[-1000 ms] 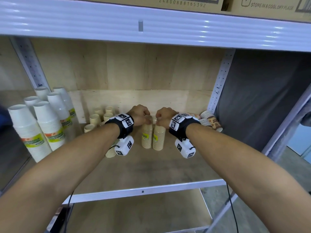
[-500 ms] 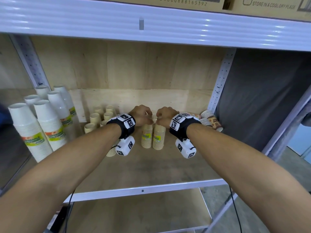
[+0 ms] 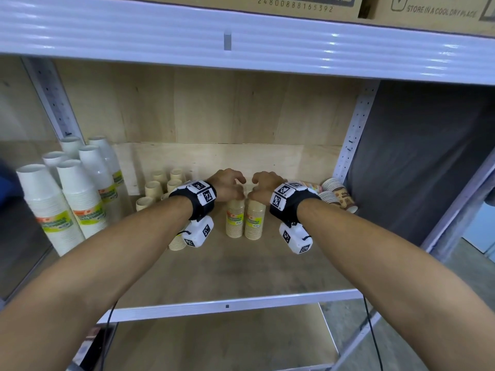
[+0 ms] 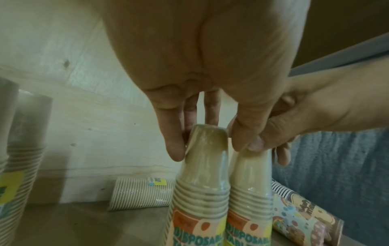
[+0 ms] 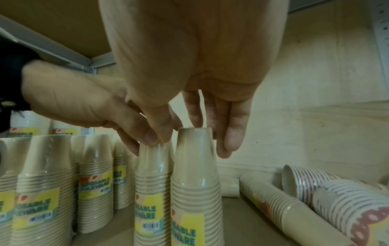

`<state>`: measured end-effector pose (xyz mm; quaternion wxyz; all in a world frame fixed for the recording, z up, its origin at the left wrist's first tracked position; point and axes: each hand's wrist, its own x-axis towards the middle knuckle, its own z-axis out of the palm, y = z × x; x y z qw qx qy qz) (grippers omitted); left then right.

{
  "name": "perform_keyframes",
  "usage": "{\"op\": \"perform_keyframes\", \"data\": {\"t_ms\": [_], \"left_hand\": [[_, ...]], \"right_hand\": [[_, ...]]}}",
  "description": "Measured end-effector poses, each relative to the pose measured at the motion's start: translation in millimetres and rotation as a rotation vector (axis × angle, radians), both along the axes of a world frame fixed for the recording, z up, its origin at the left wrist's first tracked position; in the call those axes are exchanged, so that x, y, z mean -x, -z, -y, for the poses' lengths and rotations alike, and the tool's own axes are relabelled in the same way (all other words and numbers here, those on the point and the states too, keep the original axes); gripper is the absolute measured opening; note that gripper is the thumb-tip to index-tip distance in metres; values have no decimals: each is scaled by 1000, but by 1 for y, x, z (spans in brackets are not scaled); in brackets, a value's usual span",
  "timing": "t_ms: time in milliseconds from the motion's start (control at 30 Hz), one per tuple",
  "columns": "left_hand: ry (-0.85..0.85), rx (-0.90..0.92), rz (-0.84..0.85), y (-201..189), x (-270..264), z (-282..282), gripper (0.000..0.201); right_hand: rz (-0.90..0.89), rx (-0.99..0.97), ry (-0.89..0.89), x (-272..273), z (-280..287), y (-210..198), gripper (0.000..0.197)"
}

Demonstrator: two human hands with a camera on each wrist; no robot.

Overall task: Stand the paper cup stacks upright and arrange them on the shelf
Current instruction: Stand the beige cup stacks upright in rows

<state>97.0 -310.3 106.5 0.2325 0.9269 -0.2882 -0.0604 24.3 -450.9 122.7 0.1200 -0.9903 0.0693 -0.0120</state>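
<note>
I am holding 2 tan cup stacks that are standing side by side, touching, in the middle of the wooden shelf point(image 3: 241, 269). My left hand point(image 3: 227, 184) is pinching the top of the left stack point(image 3: 235, 220), with my fingers point(image 4: 172, 146) on one side and my thumb on the other. My right hand point(image 3: 263, 186) is gripping the top of the right stack point(image 3: 255, 222) the same way. Both stacks are upside down and wrapped in clear plastic with a yellow label. More tan stacks point(image 3: 160, 187) are standing to the left, and tall white stacks point(image 3: 80, 196) are standing farther left. Some patterned stacks point(image 3: 338, 195) are lying on their sides to the right.
</note>
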Motion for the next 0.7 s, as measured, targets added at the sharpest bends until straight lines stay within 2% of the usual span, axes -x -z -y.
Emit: {"op": "perform_keyframes", "data": {"t_ms": [167, 300, 700], "left_hand": [[34, -70, 42, -7, 1, 2, 33], [46, -134, 34, -15, 8, 5, 32], [-6, -394, -173, -55, 37, -11, 34]], "right_hand": [[-49, 18, -2, -3, -7, -2, 31], [-84, 13, -35, -2, -9, -3, 33], [-124, 77, -146, 5, -36, -21, 34]]}}
